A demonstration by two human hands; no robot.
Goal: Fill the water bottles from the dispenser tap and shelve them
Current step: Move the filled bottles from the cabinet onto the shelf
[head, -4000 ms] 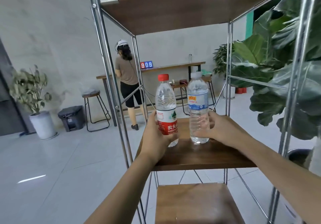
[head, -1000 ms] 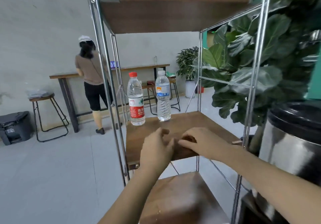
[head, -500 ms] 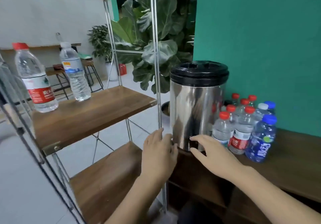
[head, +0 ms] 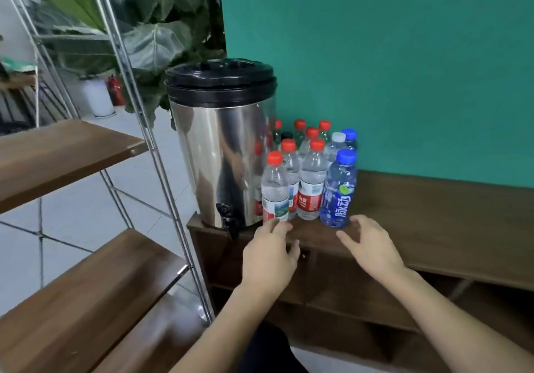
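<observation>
Hovering low center, my left grip [head: 270, 252] fingers touch the red-capped bottle [head: 275, 189], uncurled. My right grip [head: 370, 247] is spread, empty, near the blue bottle [head: 338, 190].

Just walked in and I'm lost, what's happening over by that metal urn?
A person is reaching toward a cluster of bottles beside the steel dispenser on the wooden counter. The left hand is at the base of the front red-capped bottle; the right hand is open just short of the blue bottle. Neither holds anything yet.
</observation>
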